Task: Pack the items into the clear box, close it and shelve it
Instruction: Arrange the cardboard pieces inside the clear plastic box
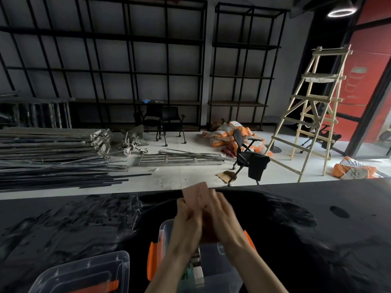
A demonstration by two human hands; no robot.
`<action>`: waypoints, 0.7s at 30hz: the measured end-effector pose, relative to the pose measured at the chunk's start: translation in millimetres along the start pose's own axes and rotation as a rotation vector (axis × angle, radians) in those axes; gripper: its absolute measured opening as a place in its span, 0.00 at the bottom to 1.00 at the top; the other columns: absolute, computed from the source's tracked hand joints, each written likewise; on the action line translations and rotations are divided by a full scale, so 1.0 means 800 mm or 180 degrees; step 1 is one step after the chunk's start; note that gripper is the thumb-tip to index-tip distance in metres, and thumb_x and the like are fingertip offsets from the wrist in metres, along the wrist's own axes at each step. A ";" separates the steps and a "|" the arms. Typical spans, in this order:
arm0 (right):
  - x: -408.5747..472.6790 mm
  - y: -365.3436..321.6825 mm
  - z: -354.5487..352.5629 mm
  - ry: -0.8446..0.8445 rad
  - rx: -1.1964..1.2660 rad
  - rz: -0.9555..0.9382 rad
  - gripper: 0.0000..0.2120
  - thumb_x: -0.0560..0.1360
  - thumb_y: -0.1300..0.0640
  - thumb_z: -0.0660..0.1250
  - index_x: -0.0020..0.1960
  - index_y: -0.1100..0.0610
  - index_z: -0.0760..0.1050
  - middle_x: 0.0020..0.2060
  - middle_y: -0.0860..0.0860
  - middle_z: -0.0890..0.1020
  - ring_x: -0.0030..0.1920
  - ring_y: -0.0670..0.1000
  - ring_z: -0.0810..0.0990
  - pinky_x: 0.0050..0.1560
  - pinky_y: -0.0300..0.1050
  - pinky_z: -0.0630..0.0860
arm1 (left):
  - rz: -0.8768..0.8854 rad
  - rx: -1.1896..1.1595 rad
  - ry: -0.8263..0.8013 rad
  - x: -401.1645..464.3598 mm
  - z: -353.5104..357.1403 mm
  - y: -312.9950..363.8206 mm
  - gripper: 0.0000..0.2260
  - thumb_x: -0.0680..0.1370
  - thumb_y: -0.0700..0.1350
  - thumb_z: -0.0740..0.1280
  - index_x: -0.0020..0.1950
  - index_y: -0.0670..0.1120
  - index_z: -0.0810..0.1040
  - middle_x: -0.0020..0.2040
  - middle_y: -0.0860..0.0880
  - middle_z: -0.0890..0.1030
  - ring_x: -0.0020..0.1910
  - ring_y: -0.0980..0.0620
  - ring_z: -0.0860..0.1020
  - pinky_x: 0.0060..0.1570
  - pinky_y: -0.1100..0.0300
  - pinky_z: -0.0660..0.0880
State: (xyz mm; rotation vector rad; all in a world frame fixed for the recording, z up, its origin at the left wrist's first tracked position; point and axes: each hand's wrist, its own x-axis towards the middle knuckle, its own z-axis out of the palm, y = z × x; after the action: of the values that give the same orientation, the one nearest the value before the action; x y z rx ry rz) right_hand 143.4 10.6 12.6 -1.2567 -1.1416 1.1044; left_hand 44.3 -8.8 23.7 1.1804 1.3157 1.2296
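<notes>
Nearest, at the lower left, a clear lid (84, 273) with an orange latch lies on the black table (317, 240), just beside the clear box (222, 271). The box stands open under the forearms, orange latches on both sides, and rolls of tape (195, 269) lie inside it; the arms hide much of its interior. Above the box's far end, the left hand (186, 220) and the right hand (224, 218) meet, fingers closed on a pink card (195, 193) that sticks up between them; the hands are blurred. Beyond the table edge, on the pale floor, lie stacked planks and dark rods (53, 157) at left, an office chair (247, 157) draped with dark cloth, orange sacks (224, 134), and a wooden ladder (313, 106). Black shelving (131, 60) lines the far wall.
</notes>
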 end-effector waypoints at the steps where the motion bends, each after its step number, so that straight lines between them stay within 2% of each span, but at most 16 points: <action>1: -0.002 -0.001 0.005 -0.0135 0.0104 0.0035 0.14 0.83 0.45 0.60 0.55 0.53 0.78 0.48 0.54 0.86 0.48 0.49 0.86 0.52 0.47 0.83 | -0.0012 -0.0127 -0.0054 0.000 0.004 0.001 0.03 0.83 0.41 0.60 0.55 0.44 0.70 0.49 0.41 0.83 0.48 0.46 0.84 0.48 0.49 0.83; 2: -0.004 -0.003 0.008 -0.0186 0.0229 0.0079 0.13 0.83 0.48 0.59 0.54 0.55 0.78 0.47 0.54 0.85 0.46 0.47 0.85 0.50 0.44 0.83 | -0.0043 -0.0249 -0.0088 0.001 0.006 0.002 0.03 0.83 0.42 0.60 0.56 0.44 0.70 0.49 0.40 0.82 0.48 0.45 0.84 0.50 0.45 0.82; 3: -0.005 -0.003 0.009 -0.0205 0.0384 0.0136 0.14 0.84 0.49 0.59 0.55 0.57 0.78 0.47 0.57 0.85 0.46 0.48 0.85 0.50 0.46 0.83 | -0.0115 -0.0336 -0.0142 0.002 0.007 0.004 0.04 0.82 0.42 0.59 0.57 0.43 0.69 0.49 0.40 0.82 0.48 0.45 0.83 0.48 0.44 0.82; 5: -0.006 0.003 0.005 -0.0185 0.0583 0.0282 0.16 0.84 0.49 0.58 0.57 0.59 0.78 0.51 0.62 0.85 0.49 0.54 0.85 0.58 0.57 0.81 | -0.0229 -0.0281 -0.0239 0.001 0.007 0.008 0.05 0.83 0.41 0.58 0.58 0.44 0.68 0.49 0.42 0.81 0.47 0.47 0.82 0.44 0.50 0.82; 6: -0.007 0.004 0.003 -0.0139 0.0556 0.0317 0.16 0.84 0.49 0.58 0.57 0.58 0.79 0.52 0.62 0.84 0.51 0.56 0.85 0.60 0.61 0.80 | -0.0213 -0.0188 -0.0269 0.002 0.008 0.004 0.05 0.83 0.41 0.57 0.58 0.44 0.67 0.49 0.43 0.81 0.48 0.47 0.82 0.44 0.51 0.82; 9: -0.005 0.005 0.001 -0.0055 0.0149 0.0233 0.15 0.83 0.48 0.59 0.53 0.57 0.78 0.50 0.61 0.85 0.53 0.60 0.84 0.59 0.64 0.80 | -0.0202 -0.0092 -0.0204 0.007 0.014 -0.010 0.04 0.82 0.42 0.59 0.56 0.46 0.68 0.51 0.43 0.82 0.52 0.45 0.82 0.54 0.41 0.80; 11: 0.002 0.003 -0.008 0.0074 -0.0481 0.0067 0.13 0.81 0.47 0.60 0.48 0.55 0.78 0.45 0.56 0.85 0.48 0.56 0.84 0.55 0.59 0.81 | -0.0378 -0.0206 -0.0161 0.019 0.020 -0.028 0.06 0.79 0.45 0.62 0.56 0.48 0.70 0.50 0.44 0.83 0.51 0.45 0.83 0.53 0.39 0.80; 12: 0.009 0.005 -0.017 0.0316 -0.0994 -0.0118 0.12 0.81 0.47 0.61 0.47 0.53 0.77 0.44 0.52 0.85 0.46 0.53 0.83 0.51 0.56 0.81 | -0.0474 -0.0165 -0.0114 0.024 0.022 -0.037 0.08 0.78 0.46 0.63 0.56 0.46 0.71 0.49 0.45 0.82 0.48 0.46 0.83 0.49 0.40 0.82; 14: 0.021 0.011 -0.042 0.0925 -0.2071 -0.0505 0.10 0.80 0.46 0.61 0.54 0.51 0.77 0.48 0.50 0.84 0.49 0.53 0.81 0.47 0.51 0.77 | -0.0727 0.0257 -0.0195 0.034 0.028 -0.063 0.12 0.76 0.43 0.61 0.58 0.41 0.72 0.47 0.44 0.82 0.43 0.47 0.82 0.38 0.50 0.79; 16: 0.026 0.024 -0.065 0.1133 -0.2832 -0.0504 0.16 0.80 0.45 0.59 0.63 0.51 0.74 0.55 0.51 0.82 0.55 0.55 0.79 0.53 0.51 0.74 | -0.1070 0.0929 -0.0469 0.043 0.033 -0.087 0.17 0.74 0.44 0.63 0.60 0.38 0.73 0.51 0.43 0.84 0.47 0.47 0.83 0.40 0.56 0.78; 18: 0.030 0.043 -0.078 0.0805 -0.3392 -0.0157 0.21 0.80 0.45 0.58 0.70 0.52 0.70 0.62 0.54 0.78 0.61 0.58 0.77 0.57 0.53 0.73 | -0.1196 0.1347 -0.0802 0.053 0.040 -0.112 0.20 0.71 0.47 0.64 0.60 0.38 0.76 0.56 0.40 0.84 0.51 0.45 0.83 0.50 0.52 0.81; 19: 0.031 0.054 -0.080 0.0543 -0.3465 0.0068 0.21 0.81 0.46 0.58 0.71 0.52 0.68 0.63 0.55 0.78 0.61 0.59 0.77 0.56 0.52 0.73 | -0.1214 0.1448 -0.0962 0.058 0.043 -0.118 0.20 0.71 0.47 0.65 0.60 0.39 0.78 0.58 0.39 0.83 0.53 0.44 0.82 0.54 0.50 0.81; 21: 0.030 0.064 -0.082 0.0115 -0.3250 0.0493 0.19 0.81 0.50 0.57 0.69 0.54 0.69 0.61 0.56 0.79 0.55 0.59 0.79 0.46 0.49 0.72 | -0.1264 0.1696 -0.1174 0.068 0.054 -0.124 0.21 0.74 0.46 0.66 0.65 0.39 0.76 0.63 0.39 0.80 0.57 0.45 0.80 0.56 0.56 0.77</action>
State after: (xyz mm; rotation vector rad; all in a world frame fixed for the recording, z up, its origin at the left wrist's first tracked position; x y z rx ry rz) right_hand 211.7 28.2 -37.2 -2.1491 -1.6792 0.5629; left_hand 78.5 46.1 -78.6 1.3434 1.5378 0.3568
